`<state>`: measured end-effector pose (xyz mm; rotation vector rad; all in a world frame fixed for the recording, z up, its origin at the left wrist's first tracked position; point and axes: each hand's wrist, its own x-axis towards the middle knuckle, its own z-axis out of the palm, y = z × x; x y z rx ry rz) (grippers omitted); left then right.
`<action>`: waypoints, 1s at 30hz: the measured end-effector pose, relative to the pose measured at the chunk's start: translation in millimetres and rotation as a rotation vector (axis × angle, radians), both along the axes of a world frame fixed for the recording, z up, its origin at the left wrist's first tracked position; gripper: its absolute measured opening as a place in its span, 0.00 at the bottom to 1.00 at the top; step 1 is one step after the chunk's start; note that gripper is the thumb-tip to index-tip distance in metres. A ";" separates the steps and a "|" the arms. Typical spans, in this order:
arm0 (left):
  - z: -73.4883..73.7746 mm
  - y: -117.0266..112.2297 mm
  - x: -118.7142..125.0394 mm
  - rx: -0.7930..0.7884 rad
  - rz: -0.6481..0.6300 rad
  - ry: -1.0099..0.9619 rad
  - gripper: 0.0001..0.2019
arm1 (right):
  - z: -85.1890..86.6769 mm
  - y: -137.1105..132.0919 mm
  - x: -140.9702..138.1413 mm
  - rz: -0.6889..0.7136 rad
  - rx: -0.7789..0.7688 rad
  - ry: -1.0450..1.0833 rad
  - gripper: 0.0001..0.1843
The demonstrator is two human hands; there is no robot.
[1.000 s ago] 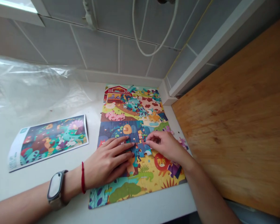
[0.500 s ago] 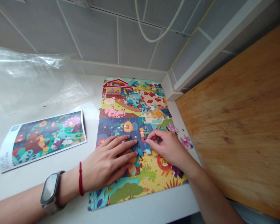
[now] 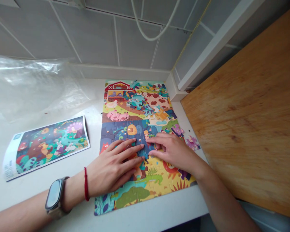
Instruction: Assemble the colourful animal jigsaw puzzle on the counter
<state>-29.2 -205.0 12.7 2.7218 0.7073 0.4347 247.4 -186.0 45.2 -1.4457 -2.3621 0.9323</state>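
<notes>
My left hand (image 3: 117, 164) lies flat with fingers spread over the dark blue night part of a jigsaw puzzle (image 3: 132, 197). A watch (image 3: 54, 195) and a red string bracelet (image 3: 86, 183) are on that arm. From the right, my right hand (image 3: 171, 149) touches the same blue part, its thumb and index fingertips apart on the puzzle's surface. No piece shows between them. Loose puzzle pieces (image 3: 137, 101) are heaped on the farm picture near the cow. Purple pieces (image 3: 192, 142) lie by the right edge.
A curled printed picture sheet (image 3: 55, 145) lies left of the puzzle. Behind it spreads a clear plastic bag (image 3: 35, 83). A wooden board (image 3: 251, 116) leans along the right side. The tiled wall (image 3: 96, 38) rises behind, with a white cable (image 3: 149, 38) hanging down.
My right thumb and index finger have parted from a pinch and now rest spread on the puzzle. The left hand stays in place. The view has shifted slightly.
</notes>
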 end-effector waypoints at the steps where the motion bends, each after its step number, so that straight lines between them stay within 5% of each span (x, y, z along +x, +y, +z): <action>1: 0.4 0.3 -0.2 -0.012 0.004 -0.012 0.18 | -0.8 -0.2 -0.1 -0.003 0.004 -0.001 0.19; 15: 0.2 -0.6 -2.9 -0.051 0.024 -0.093 0.15 | 7.4 1.9 3.4 -0.040 0.025 0.015 0.04; 21: -0.2 1.3 -2.9 -0.050 0.016 -0.102 0.14 | 7.6 6.5 11.5 -0.253 0.157 0.121 0.13; 30: -1.6 2.1 -4.0 -0.071 0.020 -0.121 0.14 | 3.5 11.4 9.8 -0.244 0.112 0.096 0.11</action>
